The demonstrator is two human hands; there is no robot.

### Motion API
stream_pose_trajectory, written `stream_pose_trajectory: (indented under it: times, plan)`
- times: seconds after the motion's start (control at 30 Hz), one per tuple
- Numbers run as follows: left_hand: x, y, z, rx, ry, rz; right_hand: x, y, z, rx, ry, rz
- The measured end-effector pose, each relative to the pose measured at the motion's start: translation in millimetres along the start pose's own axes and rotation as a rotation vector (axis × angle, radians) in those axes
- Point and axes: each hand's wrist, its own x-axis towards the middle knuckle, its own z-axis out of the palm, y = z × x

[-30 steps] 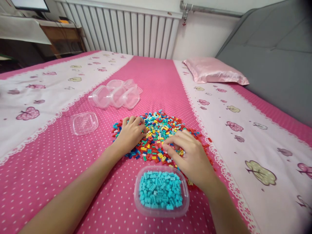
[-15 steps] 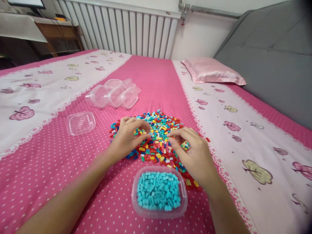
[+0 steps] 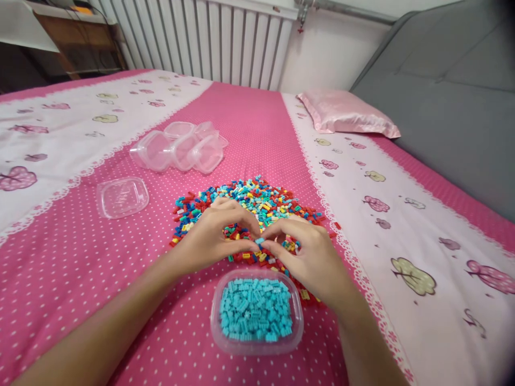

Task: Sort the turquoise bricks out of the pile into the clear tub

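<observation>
My left hand [image 3: 219, 233] and my right hand [image 3: 308, 249] meet over the near part of a pile of small toy bricks [image 3: 261, 201] in red, blue, yellow, green and light blue. A light-blue toy brick [image 3: 259, 241] shows between the fingertips of both hands, thumb and forefinger pinched on each side. Which hand carries more of its hold I cannot make out. Just below the hands stands a clear plastic tub [image 3: 217, 321] filled with turquoise toy bricks [image 3: 255, 311]. Part of the pile is hidden behind my hands.
Several clear plastic tubs [image 3: 181, 150] lie grouped beyond the pile to the left. A clear lid [image 3: 123, 197] lies nearer, on the pink dotted bedspread [image 3: 173, 316]. At the back right rests a pink pillow [image 3: 346, 112], beside a grey headboard [image 3: 450, 102].
Both hands have drawn in from above the pile, toward each other and slightly nearer me. Their fingertips now come together at a light-blue brick. The view has tilted down a little.
</observation>
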Motion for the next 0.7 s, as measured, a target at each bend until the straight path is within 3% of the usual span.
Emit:
stream_pose_trajectory:
  times: [0.13, 0.23, 0.4, 0.53, 0.7]
  plan:
    - [1.3, -5.9, -7.8, 0.132, 0.001, -0.036, -7.0, 0.0, -18.7, -0.037, -0.193, 0.077]
    - [2.5, -8.2, -10.4, 0.161, 0.021, -0.081, -18.1, -5.0, -30.1, -0.032, -0.362, 0.039]
    - [4.1, -5.8, -7.7, 0.174, -0.005, -0.06, -32.7, -14.8, -24.5, -0.08, -0.579, -0.043]
    - [4.5, -5.4, -6.4, 0.182, -0.006, -0.051, -33.0, -17.7, -14.7, -0.096, -0.652, -0.025]
    - [4.4, -6.3, -7.1, 0.187, -0.023, -0.073, -29.4, -19.7, -13.2, -0.123, -0.639, -0.014]
